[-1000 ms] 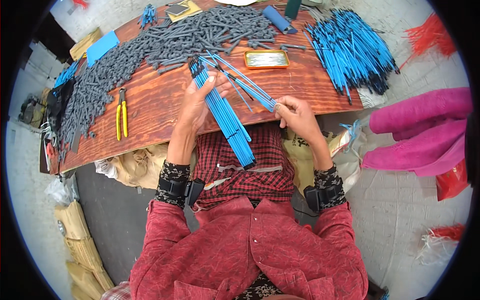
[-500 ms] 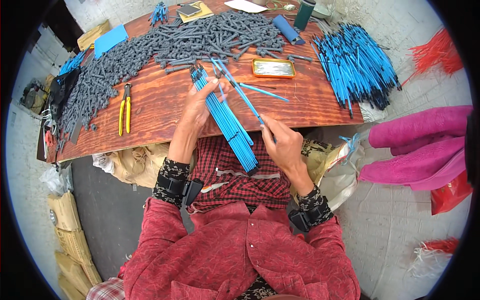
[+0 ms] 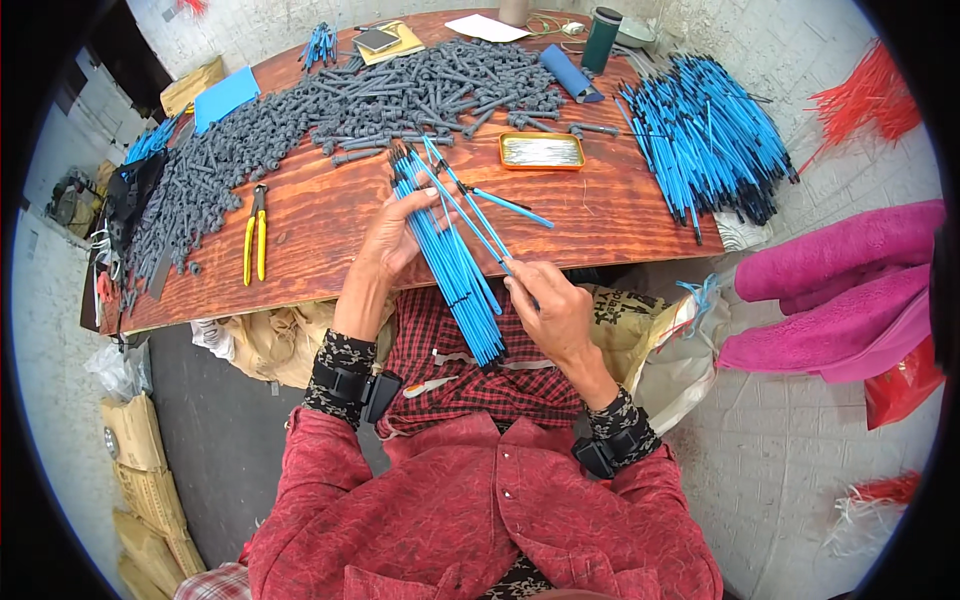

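Observation:
My left hand [image 3: 395, 235] is closed around a bundle of thin blue rods with black tips [image 3: 455, 275], tilted down toward my lap, with the thumb across its upper part. To its right, my right hand [image 3: 555, 315] pinches the lower end of one or two blue rods [image 3: 483, 222]. Their upper ends lean beside the top of the bundle, near my left fingers; whether they touch it I cannot tell. Just beyond, a few loose blue rods [image 3: 520, 208] lie on the wooden table [image 3: 320, 225].
A heap of grey bolt-like pieces [image 3: 430, 95] spreads across the back and left. An orange-rimmed tin [image 3: 541, 168] holds thin pale pins. Yellow-handled pliers [image 3: 255, 240] lie left; a pile of blue rods [image 3: 710, 135] covers the right end. A green flask [image 3: 601, 42] stands behind.
My right hand has shifted left and slightly nearer, bringing its rods closer to the bundle. The bundle's lower end has moved a little left and toward my lap.

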`<state>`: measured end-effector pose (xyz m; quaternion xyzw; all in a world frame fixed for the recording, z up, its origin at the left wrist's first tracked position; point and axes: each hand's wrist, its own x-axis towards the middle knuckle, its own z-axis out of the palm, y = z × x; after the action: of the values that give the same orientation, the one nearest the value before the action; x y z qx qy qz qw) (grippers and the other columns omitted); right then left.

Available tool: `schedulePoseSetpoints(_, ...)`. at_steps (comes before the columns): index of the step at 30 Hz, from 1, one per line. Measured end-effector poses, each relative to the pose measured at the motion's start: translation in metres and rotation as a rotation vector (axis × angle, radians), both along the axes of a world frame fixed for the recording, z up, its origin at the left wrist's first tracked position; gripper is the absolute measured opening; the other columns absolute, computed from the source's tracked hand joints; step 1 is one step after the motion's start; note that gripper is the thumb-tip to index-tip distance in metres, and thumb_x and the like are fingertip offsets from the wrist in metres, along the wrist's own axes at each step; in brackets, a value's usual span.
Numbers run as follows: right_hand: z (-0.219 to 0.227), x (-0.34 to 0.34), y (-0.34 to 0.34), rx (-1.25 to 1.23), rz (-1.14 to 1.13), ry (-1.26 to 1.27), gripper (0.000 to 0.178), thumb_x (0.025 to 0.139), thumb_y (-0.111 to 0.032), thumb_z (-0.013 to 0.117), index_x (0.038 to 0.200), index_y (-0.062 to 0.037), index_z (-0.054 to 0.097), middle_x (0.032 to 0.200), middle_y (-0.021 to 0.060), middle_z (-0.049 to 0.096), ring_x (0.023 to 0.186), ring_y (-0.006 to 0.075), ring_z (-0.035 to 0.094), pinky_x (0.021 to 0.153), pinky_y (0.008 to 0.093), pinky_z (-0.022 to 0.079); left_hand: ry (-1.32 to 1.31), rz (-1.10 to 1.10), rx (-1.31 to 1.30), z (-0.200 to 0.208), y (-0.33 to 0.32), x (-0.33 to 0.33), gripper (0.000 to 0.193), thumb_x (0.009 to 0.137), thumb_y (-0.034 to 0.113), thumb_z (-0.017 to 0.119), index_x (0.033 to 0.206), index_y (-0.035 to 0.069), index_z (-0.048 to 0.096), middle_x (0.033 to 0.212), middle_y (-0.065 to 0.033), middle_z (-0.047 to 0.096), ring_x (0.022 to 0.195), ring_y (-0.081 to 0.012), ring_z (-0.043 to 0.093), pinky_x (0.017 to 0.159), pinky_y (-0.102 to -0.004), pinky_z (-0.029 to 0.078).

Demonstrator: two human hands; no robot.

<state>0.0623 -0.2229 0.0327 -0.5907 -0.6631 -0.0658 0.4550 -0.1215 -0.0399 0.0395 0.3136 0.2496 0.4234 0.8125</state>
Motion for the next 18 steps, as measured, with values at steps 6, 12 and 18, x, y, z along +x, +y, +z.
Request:
schedulePoseSetpoints(6, -0.001, 0.001, -0.005, -0.037, 0.019, -0.013, 0.024, 0.087, -0.012, 0.076, 0.111, -0.0095, 0.075, 0.091, 0.0039, 0.072, 0.065, 0.0214, 0.071, 0.054, 0.0315, 0.055, -0.150, -0.126, 0.072, 0.000, -0.001, -0.003, 0.047, 0.096, 0.010, 0.068, 0.140, 0.010, 0.054, 0.113, -0.0135, 0.071, 0.101, -0.0257, 0.072, 0.085, -0.0371, 0.063)
schedulePoseSetpoints(12, -0.001, -0.007, -0.008, -0.047, 0.054, 0.049, 0.024, 0.088, -0.011, 0.075, 0.112, -0.0077, 0.073, 0.094, 0.0065, 0.073, 0.068, 0.0247, 0.072, 0.055, 0.0328, 0.056, -0.089, -0.070, 0.111, 0.003, -0.004, -0.006, 0.052, 0.096, 0.017, 0.072, 0.143, 0.011, 0.052, 0.120, -0.0180, 0.071, 0.099, -0.0248, 0.074, 0.084, -0.0389, 0.063)
schedulePoseSetpoints(18, -0.018, -0.024, -0.012, -0.099, 0.131, 0.179, 0.029, 0.091, -0.011, 0.073, 0.118, -0.0056, 0.063, 0.095, 0.0122, 0.075, 0.072, 0.0301, 0.074, 0.055, 0.0361, 0.056, -0.065, -0.071, 0.152, 0.033, -0.021, -0.014, 0.039, 0.097, 0.016, 0.070, 0.133, 0.008, 0.057, 0.123, -0.0210, 0.070, 0.100, -0.0298, 0.074, 0.087, -0.0422, 0.063)
